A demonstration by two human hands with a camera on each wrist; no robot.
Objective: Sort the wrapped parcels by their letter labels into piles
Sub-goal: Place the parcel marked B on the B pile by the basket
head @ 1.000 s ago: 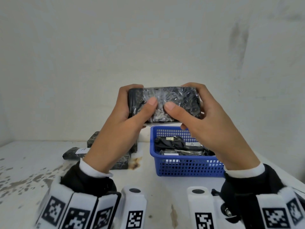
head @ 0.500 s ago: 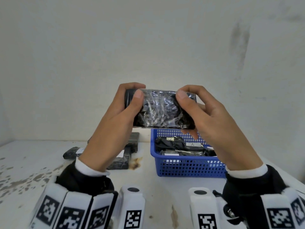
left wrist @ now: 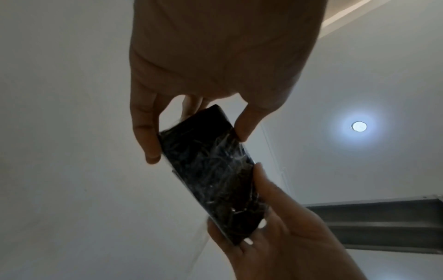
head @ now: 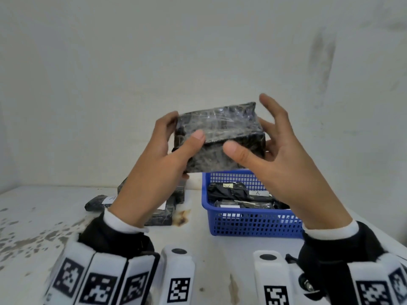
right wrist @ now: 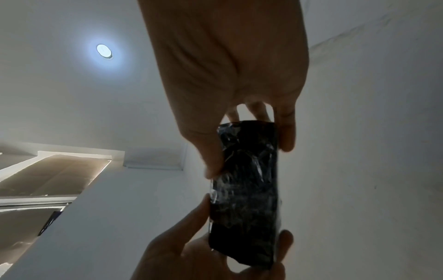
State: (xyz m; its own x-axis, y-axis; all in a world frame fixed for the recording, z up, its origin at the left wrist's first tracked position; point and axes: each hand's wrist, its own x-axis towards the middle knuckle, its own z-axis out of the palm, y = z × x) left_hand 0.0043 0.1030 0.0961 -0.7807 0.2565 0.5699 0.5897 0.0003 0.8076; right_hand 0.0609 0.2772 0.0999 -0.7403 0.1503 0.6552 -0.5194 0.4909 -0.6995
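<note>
I hold one black parcel (head: pixel 220 133) wrapped in clear film up in front of the wall, above the table. No label shows on the faces turned to me. My left hand (head: pixel 182 130) grips its left end, thumb on the front face and fingers behind. My right hand (head: pixel 253 137) holds the right end between thumb and the fingers behind it, with the index finger lifted free and the fingers spread. In the wrist views the parcel (left wrist: pixel 210 170) (right wrist: pixel 246 189) sits edge-on between both hands.
A blue basket (head: pixel 253 223) on the table's right holds several black parcels; one label (head: pixel 258 193) reads A. A pile of black parcels (head: pixel 163 214) lies left of it, partly behind my left wrist, with another labelled parcel (head: pixel 97 202). The white table (head: pixel 44 216) has chipped paint.
The parcel has tipped so its top face and front face both show. My right fingers have spread and the index has lifted off; both hands sit slightly higher.
</note>
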